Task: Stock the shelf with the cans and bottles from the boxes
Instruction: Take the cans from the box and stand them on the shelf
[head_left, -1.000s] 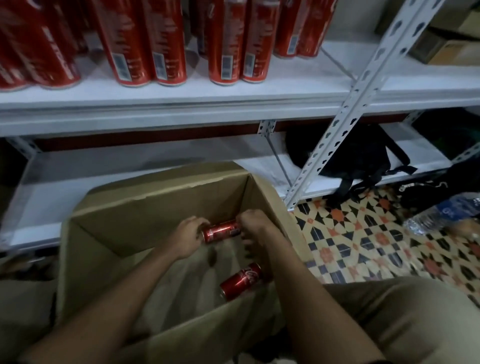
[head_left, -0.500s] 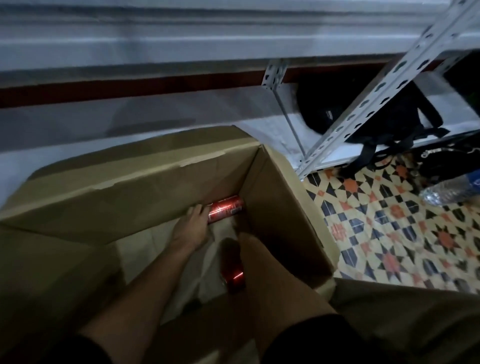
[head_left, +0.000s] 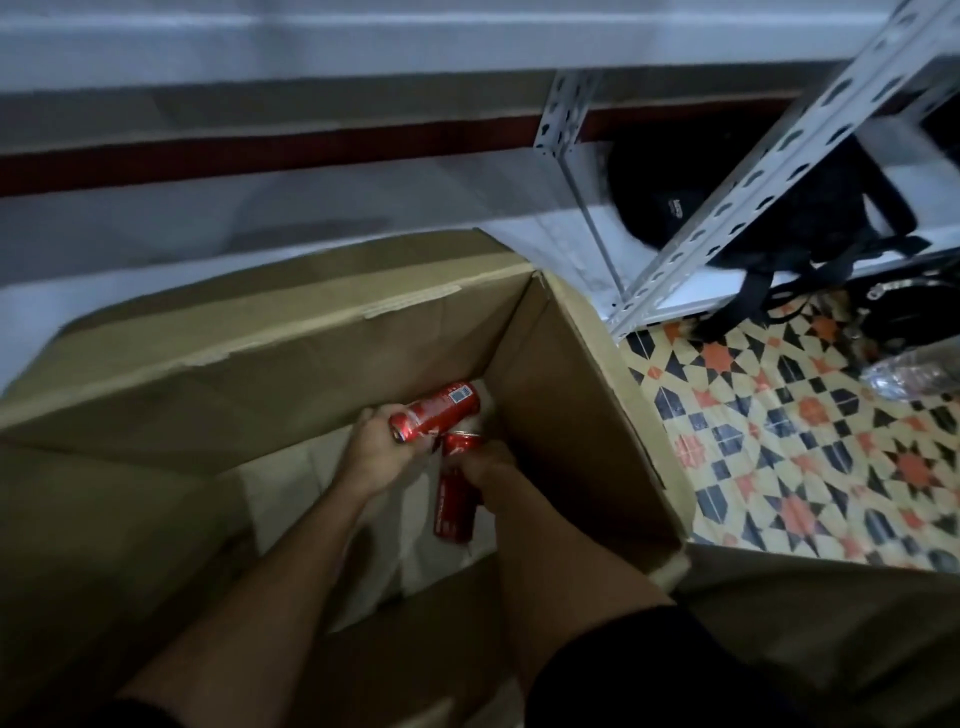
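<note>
Both hands are down inside a big brown corrugated cardboard box (head_left: 566, 415), flaps open, pale crumpled paper lining on its floor. Left hand (head_left: 376, 452) has its fingers curled round a slim red metal can (head_left: 441, 413), held on its side, glossy, white barcode patch facing up near the far end. Right hand (head_left: 491, 467) grips a second red can (head_left: 456, 512), which points toward the camera with its base lowest; fingers wrap its upper end, exact finger spread hidden by the hand's back. The two cans nearly meet at the box's far right corner.

Beyond the box: white metal shelf (head_left: 675, 291), smooth painted board, perforated angle-iron upright (head_left: 769, 171) slanting across. Black fabric bag (head_left: 779, 208) with straps sits on the low shelf. Floor (head_left: 779, 441) is patterned tile, orange, black and cream stars. Clear plastic bottle (head_left: 914, 374) lies at right, blurred.
</note>
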